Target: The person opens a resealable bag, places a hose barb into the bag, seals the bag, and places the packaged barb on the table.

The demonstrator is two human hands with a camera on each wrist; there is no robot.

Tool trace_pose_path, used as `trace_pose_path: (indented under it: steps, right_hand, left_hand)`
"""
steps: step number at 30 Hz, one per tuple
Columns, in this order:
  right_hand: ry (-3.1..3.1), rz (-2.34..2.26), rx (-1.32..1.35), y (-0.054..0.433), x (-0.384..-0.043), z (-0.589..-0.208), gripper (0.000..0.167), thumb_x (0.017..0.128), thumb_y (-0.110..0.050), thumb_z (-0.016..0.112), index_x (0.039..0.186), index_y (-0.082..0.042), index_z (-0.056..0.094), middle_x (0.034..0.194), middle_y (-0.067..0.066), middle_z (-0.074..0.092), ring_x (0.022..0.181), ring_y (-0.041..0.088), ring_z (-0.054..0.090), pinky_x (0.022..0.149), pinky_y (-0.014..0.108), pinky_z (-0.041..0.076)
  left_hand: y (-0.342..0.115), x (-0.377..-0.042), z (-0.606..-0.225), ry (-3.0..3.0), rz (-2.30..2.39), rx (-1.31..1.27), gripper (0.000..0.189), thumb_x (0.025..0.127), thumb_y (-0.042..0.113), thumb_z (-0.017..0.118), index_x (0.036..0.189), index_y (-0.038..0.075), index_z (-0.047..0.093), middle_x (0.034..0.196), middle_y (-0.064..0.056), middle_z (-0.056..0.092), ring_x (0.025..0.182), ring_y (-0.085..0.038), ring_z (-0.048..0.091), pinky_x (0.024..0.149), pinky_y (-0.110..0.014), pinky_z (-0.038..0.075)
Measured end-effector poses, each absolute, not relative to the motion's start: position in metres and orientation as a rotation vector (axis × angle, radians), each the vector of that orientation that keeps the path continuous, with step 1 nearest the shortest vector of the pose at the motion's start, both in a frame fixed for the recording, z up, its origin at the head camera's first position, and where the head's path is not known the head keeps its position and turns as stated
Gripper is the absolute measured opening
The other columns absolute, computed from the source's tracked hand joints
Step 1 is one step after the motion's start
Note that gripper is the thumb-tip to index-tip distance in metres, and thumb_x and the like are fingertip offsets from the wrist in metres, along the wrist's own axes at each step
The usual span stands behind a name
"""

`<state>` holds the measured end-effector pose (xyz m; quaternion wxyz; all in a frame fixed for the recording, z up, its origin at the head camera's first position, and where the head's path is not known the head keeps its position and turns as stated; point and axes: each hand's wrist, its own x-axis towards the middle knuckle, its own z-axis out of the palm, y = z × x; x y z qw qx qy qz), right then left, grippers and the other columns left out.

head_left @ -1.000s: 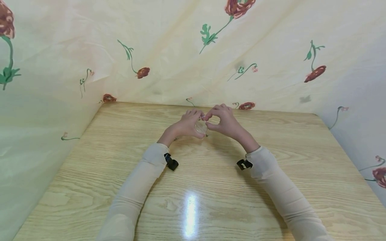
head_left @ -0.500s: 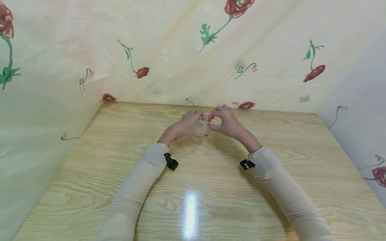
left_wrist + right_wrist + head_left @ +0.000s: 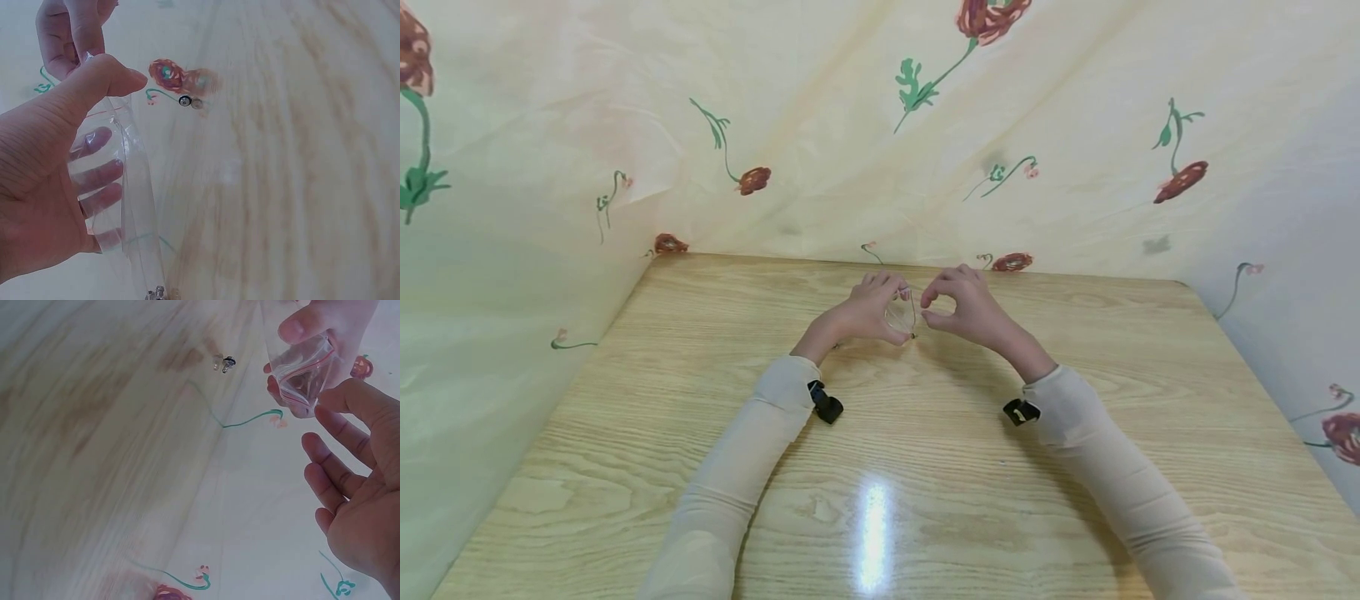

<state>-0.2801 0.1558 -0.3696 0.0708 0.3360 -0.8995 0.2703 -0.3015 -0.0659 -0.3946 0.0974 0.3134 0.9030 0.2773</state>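
Note:
My left hand grips a clear zip-lock bag, thumb on the near side and fingers behind the plastic. A red line runs along the seal at its top, and the bag hangs upright. In the right wrist view, my right hand is beside the bag's mouth, thumb and index curved toward each other, with nothing visible between them. Other fingers are loosely bent. A small metal bolt-like piece with a dark ring lies on the table; a second metal piece shows at the bag's lower end.
The wood-grain table reaches back to a flower-printed cloth that rises behind and at both sides. A black strap piece sits at the left cuff, another black piece at the right cuff.
My right hand has drawn back a little to the right, its fingertips coming away from the bag. The left hand and bag have stayed in place.

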Motion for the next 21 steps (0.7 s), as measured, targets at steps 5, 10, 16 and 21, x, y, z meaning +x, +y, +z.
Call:
trace_pose_path:
  steps: [5, 10, 16, 21]
  right_hand:
    - [-2.72, 0.765, 1.042, 0.157, -0.282, -0.373, 0.007, 0.084, -0.008, 0.076, 0.089, -0.01, 0.074, 0.103, 0.012, 0.071, 0.107, 0.034, 0.053, 0.104, 0.06, 0.027]
    - [-2.736, 0.734, 1.078, 0.157, -0.282, -0.377, 0.005, 0.083, -0.008, 0.075, 0.088, -0.01, 0.074, 0.1, 0.012, 0.07, 0.105, 0.034, 0.054, 0.105, 0.061, 0.026]
    - [-2.786, 0.714, 1.077, 0.155, -0.279, -0.38, 0.006, 0.083, -0.009, 0.077, 0.088, -0.01, 0.073, 0.1, 0.011, 0.07, 0.102, 0.033, 0.052, 0.1, 0.059, 0.029]
    - [-2.819, 0.694, 1.083, 0.155, -0.277, -0.382, 0.007, 0.083, -0.009, 0.078, 0.088, -0.011, 0.073, 0.101, 0.012, 0.07, 0.1, 0.031, 0.049, 0.098, 0.057, 0.029]
  left_hand:
    - [-0.066, -0.302, -0.394, 2.675, 0.821, 0.925, 0.059, 0.083, 0.033, 0.08, 0.126, 0.013, 0.044, 0.133, -0.009, 0.043, 0.122, -0.029, 0.036, 0.104, -0.051, 0.031]
    - [-0.066, -0.302, -0.394, 2.674, 0.821, 0.915, 0.059, 0.083, 0.032, 0.08, 0.126, 0.013, 0.044, 0.134, -0.009, 0.043, 0.123, -0.03, 0.036, 0.106, -0.053, 0.03]
    - [-0.066, -0.302, -0.394, 2.669, 0.823, 0.911, 0.058, 0.083, 0.032, 0.08, 0.125, 0.013, 0.044, 0.133, -0.009, 0.043, 0.122, -0.029, 0.036, 0.105, -0.051, 0.031]
    - [-0.066, -0.301, -0.393, 2.662, 0.825, 0.91, 0.058, 0.084, 0.032, 0.08, 0.124, 0.013, 0.043, 0.131, -0.009, 0.043, 0.121, -0.029, 0.035, 0.104, -0.051, 0.03]
